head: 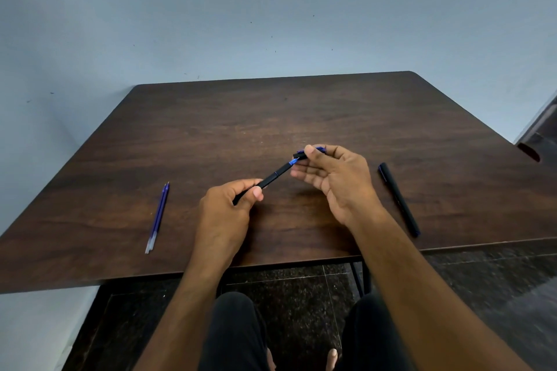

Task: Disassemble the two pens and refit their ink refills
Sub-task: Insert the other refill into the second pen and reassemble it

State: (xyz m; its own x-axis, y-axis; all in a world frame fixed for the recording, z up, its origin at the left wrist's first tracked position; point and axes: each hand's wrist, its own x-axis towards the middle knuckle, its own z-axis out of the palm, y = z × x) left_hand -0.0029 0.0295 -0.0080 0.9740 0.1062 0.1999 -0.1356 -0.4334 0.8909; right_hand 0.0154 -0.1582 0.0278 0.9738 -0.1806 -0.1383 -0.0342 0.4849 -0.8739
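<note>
We are gripping a slim matte-black pen [272, 178] in our left hand [224, 214], our right hand [334, 178] pinching its cap [300, 156]; two blue refills [158, 217] are lying at nine o'clock on the woodgrain counter [301, 117].

The table [301, 117] is dark brown with a streaked wood grain; the pen barrel [272, 178] at its centre is black with a bright blue tip; the capped pen [398, 198] at three o'clock is black; the two refills [158, 217] at nine o'clock are blue, turning clear at the near ends; the wall [241, 9] is pale blue-grey with dark specks; the floor [301, 289] is speckled black.
</note>
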